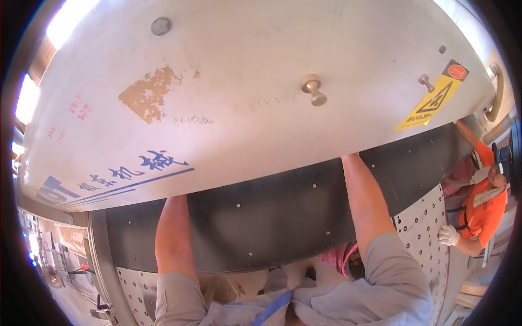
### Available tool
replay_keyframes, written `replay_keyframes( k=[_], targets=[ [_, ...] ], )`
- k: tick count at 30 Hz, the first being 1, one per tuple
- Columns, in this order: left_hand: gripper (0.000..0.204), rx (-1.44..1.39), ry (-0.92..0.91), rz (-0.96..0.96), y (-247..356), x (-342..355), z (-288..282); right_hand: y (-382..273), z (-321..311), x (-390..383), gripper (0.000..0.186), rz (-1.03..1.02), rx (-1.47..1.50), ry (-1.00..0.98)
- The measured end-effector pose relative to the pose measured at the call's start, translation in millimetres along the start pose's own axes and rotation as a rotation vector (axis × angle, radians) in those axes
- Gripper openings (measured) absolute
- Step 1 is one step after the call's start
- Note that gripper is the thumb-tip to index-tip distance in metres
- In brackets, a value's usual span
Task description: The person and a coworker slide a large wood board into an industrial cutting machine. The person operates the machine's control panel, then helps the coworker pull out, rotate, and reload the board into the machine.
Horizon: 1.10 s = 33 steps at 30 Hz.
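- Grip hidden at this moment: in the head view both the left hand and the right hand are covered by the big white panel, (244,130) so whether fingers are spread, pressed together or pinching something cannot be told.
- Forward goes the left forearm, (175,239) lost from sight at the panel's lower edge; the right forearm (367,198) is stretched out likewise, well apart from it, and both are clad to the elbow in grey sleeves. (394,261)
- Beneath them the black surface, (272,217) dotted with small pale spots, is spread between body and panel, its far edge hidden by the panel.
- Up on the panel, a large metal knob (314,89) is mounted, with a smaller knob (427,81) to its right, just beside a yellow warning label; (429,106) blue lettering (114,174) is printed at lower left, and a brown patch (149,95) is seen above that.
- Out at the far right, a co-worker in orange (484,212) is caught in view: one white-gloved hand (448,235) is held near a perforated white board, (421,233) the other arm (467,133) extended toward the panel's edge.
- Another perforated board (138,288) is glimpsed at lower left.
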<state>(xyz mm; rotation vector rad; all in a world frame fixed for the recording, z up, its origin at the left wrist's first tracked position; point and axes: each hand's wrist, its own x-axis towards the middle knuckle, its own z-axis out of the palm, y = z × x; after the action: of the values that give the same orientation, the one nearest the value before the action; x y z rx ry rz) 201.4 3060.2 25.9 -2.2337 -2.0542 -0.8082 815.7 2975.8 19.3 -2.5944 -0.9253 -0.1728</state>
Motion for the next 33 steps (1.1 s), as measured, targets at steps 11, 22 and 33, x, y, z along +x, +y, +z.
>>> replay_keyframes(
  k=[11,22,33],
  targets=[
    [0.055,-0.024,0.006,0.003,-10,12,6,7,12,10,0.094,-0.028,-0.023,-0.006],
    [0.057,-0.020,-0.019,0.043,-15,19,10,-3,3,-51,0.090,-0.154,-0.065,0.195],
    [0.059,-0.036,-0.065,0.061,-7,-24,29,-74,3,-131,0.092,-0.279,0.124,0.007]
  ],
)
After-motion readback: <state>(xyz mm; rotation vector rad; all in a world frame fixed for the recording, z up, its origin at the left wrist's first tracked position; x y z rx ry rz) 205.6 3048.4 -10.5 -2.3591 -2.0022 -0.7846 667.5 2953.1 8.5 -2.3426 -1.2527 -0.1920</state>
